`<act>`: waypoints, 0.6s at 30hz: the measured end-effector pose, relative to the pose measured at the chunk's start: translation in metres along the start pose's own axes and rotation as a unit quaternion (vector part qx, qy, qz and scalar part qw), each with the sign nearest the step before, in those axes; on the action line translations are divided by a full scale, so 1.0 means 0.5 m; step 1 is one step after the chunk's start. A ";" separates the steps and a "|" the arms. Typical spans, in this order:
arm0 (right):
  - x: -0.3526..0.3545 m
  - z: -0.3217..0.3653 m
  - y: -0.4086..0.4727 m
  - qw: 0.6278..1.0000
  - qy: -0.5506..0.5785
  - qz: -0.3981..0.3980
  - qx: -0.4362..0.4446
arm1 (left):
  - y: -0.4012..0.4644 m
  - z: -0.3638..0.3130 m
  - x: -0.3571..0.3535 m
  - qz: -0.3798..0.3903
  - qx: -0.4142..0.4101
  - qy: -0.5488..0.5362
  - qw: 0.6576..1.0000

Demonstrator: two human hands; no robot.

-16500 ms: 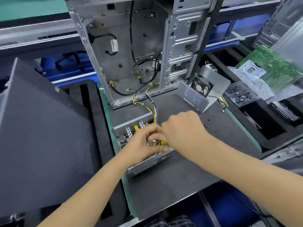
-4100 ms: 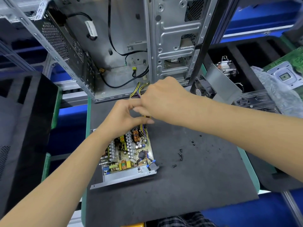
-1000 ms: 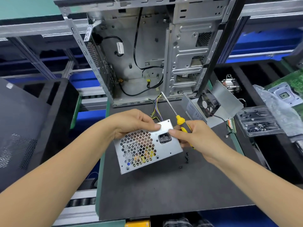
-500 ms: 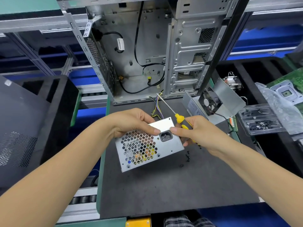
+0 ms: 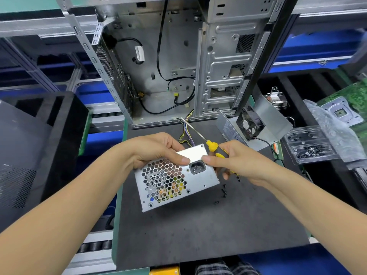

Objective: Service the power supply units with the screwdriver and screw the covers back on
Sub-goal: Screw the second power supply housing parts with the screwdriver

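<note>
Power supply unit [image 5: 176, 179] at frame centre, tilted above the dark surface [image 5: 198, 231], left hand [image 5: 156, 149] gripping its top edge, right hand [image 5: 234, 159] pinching its corner while clasping the screwdriver [image 5: 213, 146]; likely rigid, hefty, sharp-edged—best held by the solid sides.

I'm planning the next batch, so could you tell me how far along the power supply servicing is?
Done: the unit is out of the open case. In hand: the left hand grips the power supply unit, and the right hand holds the screwdriver. Left: the cover with fan lies apart and loose screws wait on the mat.
</note>
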State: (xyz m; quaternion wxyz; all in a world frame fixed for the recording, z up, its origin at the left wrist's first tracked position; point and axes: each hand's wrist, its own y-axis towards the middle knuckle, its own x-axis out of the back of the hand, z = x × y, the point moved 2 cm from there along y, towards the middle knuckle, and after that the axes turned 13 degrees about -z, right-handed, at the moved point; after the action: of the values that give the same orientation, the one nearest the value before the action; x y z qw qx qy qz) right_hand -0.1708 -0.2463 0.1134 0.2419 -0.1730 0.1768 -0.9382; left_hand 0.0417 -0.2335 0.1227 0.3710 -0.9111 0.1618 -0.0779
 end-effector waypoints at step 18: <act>0.156 -0.186 0.001 0.934 -0.275 -0.222 0.057 | 0.029 0.007 0.024 -0.015 0.010 -0.016 1.000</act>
State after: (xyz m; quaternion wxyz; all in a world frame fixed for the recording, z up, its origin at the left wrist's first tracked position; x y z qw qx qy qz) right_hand -0.2732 -0.2637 0.0503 0.0764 -0.4449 0.0067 -0.8923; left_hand 0.0503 -0.2452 0.1105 0.3813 -0.9109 0.1409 -0.0702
